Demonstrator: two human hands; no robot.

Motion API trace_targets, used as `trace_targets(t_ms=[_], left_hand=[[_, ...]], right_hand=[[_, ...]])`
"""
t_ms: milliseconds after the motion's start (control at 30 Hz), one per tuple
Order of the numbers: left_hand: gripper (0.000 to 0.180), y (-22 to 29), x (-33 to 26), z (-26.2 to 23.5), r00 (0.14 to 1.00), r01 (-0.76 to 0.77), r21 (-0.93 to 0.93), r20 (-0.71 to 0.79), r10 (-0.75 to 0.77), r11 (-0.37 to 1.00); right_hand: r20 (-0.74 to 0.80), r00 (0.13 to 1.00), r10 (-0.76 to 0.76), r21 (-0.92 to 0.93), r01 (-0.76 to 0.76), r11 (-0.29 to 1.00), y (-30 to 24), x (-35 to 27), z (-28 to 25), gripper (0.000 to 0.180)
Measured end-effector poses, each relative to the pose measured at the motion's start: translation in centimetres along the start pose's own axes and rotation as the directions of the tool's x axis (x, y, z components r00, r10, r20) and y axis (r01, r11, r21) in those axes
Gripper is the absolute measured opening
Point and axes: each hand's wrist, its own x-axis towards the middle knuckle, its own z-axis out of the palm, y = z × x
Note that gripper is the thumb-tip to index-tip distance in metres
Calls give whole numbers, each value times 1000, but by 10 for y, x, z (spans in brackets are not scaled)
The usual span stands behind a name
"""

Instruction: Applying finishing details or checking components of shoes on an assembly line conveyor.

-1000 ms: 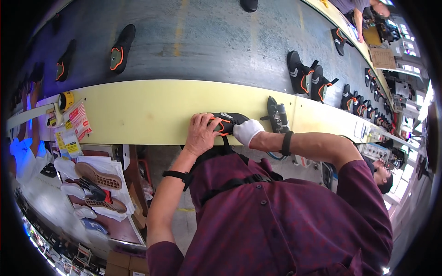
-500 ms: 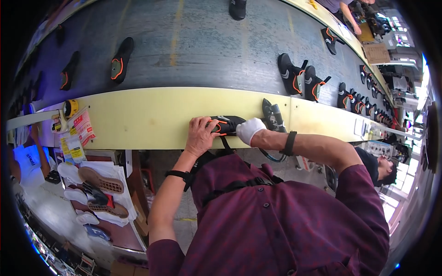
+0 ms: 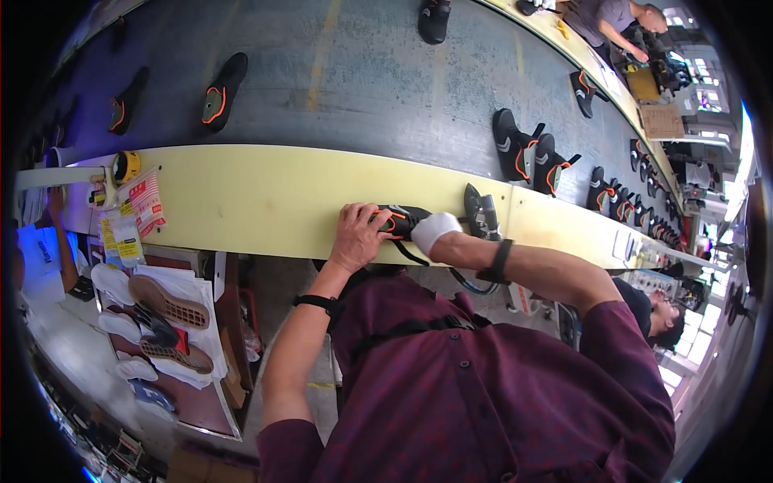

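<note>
At the pale yellow ledge point(image 3: 266, 201) fronting the dark grey conveyor belt point(image 3: 362, 80), the left hand point(image 3: 357, 236), bare, clamps down over a black shoe upper with orange trim point(image 3: 400, 220) lying on that ledge. The right hand point(image 3: 433, 229), in a white cloth glove, grips the shoe's other end. Judged: the upper is mid-handling, both hands working on it. Next move likely wants a firm two-handed hold. More black uppers point(image 3: 527, 153) ride the belt beyond.
</note>
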Motion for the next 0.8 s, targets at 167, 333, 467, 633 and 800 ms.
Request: trace_targets(t_ms=[167, 333, 467, 633, 800], left_hand=[[53, 5, 2, -7, 1000, 17, -17, 16, -17, 1000], [53, 11, 9, -8, 998, 18, 9, 53, -18, 1000], [55, 18, 13, -3, 999, 11, 25, 53, -12, 1000], [54, 23, 9, 5, 998, 32, 48, 45, -34, 998], [56, 17, 6, 5, 998, 40, 12, 40, -40, 999]], right_hand=[[-170, 976, 137, 393, -60, 918, 42, -59, 47, 29], [-389, 863, 321, 832, 180, 525, -11, -76, 105, 41], [-398, 788, 471, 917, 349, 191, -45, -35, 102, 35], [-533, 598, 599, 837, 478, 267, -19, 1, 57, 24], [-272, 798, 538, 942, 336, -22, -8, 23, 39, 26]])
